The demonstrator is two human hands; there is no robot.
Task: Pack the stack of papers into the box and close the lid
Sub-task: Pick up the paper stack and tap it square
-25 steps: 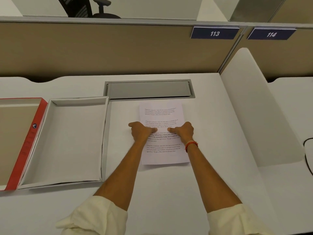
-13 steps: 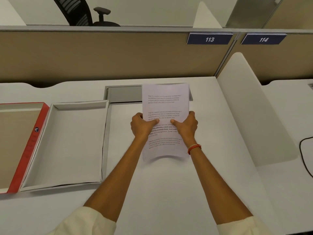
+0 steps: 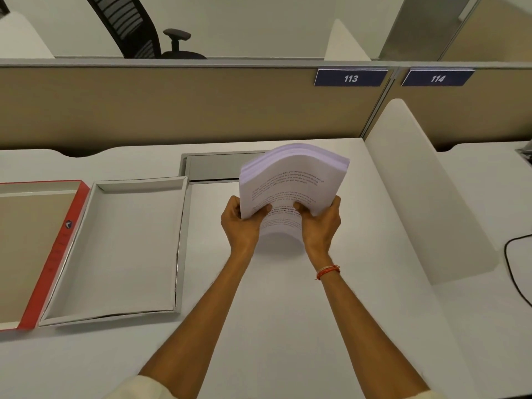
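left hand (image 3: 240,223): gripping the left edge of the stack of papers (image 3: 290,185); thumb lying on the printed top sheet, fingers (image 3: 234,204) curling around behind the stack, closed tight on it.
right hand (image 3: 319,223): mirroring on the right edge, thumb on top, fingers wrapping underneath, closed on the stack. Red thread band (image 3: 328,271) sitting on that wrist.
arms: both reaching forward from the bottom edge, forearms bare, pale sleeves (image 3: 135,388) just showing.
stack of papers: being held up off the tabletop (image 3: 288,326), to the right of the box, tilting so the far end is rising toward the camera; sheets bowing in a wave, far edge fanning slightly.
hard to make out: print on the top sheet is blurring, not readable. Lower end of the stack is half hiding between the hands; can't tell whether it's touching the tabletop.
box (image 3: 121,249): lying open and white inside, left of the stack, nothing in it.
lid (image 3: 54,254): red-edged, lying inside-up just beside the box's left wall, cut off by the frame edge.
cable hatch (image 3: 213,168): grey, behind the box's far right corner, its right end covered by the stack.
around: white side divider (image 3: 426,203) standing well right of the box; beige partition (image 3: 172,110) behind carrying plates 113 (image 3: 350,78) and 114 (image 3: 437,78); black cable (image 3: 515,269) past the divider; office chair (image 3: 144,30) beyond the partition.
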